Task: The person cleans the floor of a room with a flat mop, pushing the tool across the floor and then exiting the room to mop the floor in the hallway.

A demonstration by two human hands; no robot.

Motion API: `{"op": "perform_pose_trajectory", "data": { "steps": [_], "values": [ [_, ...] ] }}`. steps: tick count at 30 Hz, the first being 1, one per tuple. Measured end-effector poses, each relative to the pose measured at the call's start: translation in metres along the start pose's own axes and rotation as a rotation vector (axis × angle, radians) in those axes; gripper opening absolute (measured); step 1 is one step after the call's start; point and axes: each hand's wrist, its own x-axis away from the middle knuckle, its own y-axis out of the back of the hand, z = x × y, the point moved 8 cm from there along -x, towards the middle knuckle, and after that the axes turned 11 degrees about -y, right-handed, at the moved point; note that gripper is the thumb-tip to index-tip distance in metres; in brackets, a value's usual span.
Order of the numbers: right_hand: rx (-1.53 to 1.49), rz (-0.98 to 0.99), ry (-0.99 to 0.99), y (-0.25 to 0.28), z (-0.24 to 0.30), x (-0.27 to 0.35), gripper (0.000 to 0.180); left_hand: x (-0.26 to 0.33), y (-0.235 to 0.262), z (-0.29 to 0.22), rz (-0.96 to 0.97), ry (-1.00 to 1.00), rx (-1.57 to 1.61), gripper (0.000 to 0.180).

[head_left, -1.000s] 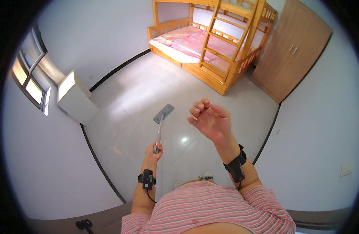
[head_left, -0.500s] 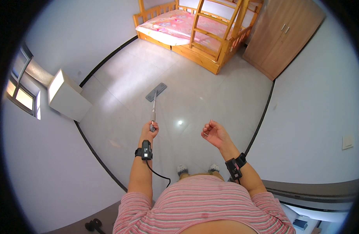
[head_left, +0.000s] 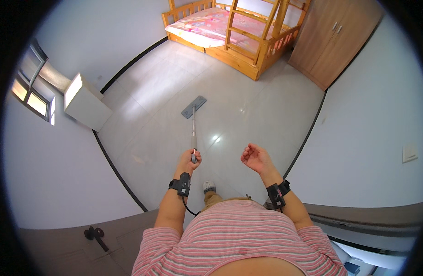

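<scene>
My left hand (head_left: 189, 159) is closed around the top of a flat mop's handle (head_left: 193, 134). The thin grey pole reaches away from me to the mop's flat grey rectangular head (head_left: 193, 106), which lies slantwise on the pale tiled floor (head_left: 161, 133). To the right, my right hand (head_left: 256, 158) hangs in the air with its palm showing. Its fingers are loosely curled and hold nothing. Black devices are strapped to both of my wrists.
Ahead stands a wooden bunk bed (head_left: 239, 64) with a ladder (head_left: 248, 32) and pink bedding. A wardrobe (head_left: 333, 43) is at the far right, a white cabinet (head_left: 88, 108) at the left below a window. A brown door (head_left: 60, 250) with a dark handle is at lower left.
My left hand and the mop have shifted to the right in view. One of my feet has gone out of sight, and more of the door shows at lower left.
</scene>
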Motion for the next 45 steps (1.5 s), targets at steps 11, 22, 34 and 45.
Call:
{"op": "perform_pose_trajectory", "data": {
  "steps": [11, 22, 34, 45],
  "values": [
    [0.035, -0.197, -0.026, -0.137, -0.012, 0.046, 0.012, 0.161, -0.075, -0.038, 0.007, 0.163, -0.044, 0.013],
    [-0.091, -0.224, -0.063, -0.12, -0.008, 0.042, 0.015, 0.169, -0.1, -0.049, 0.051, 0.185, -0.067, 0.016],
    [-0.199, -0.281, 0.079, -0.062, -0.008, 0.017, 0.018, 0.012, -0.132, -0.065, 0.115, 0.113, -0.12, 0.007],
    [-0.117, -0.249, 0.052, -0.041, -0.005, 0.002, 0.016, 0.043, -0.027, -0.059, 0.034, 0.054, -0.26, 0.011]
  ]
}}
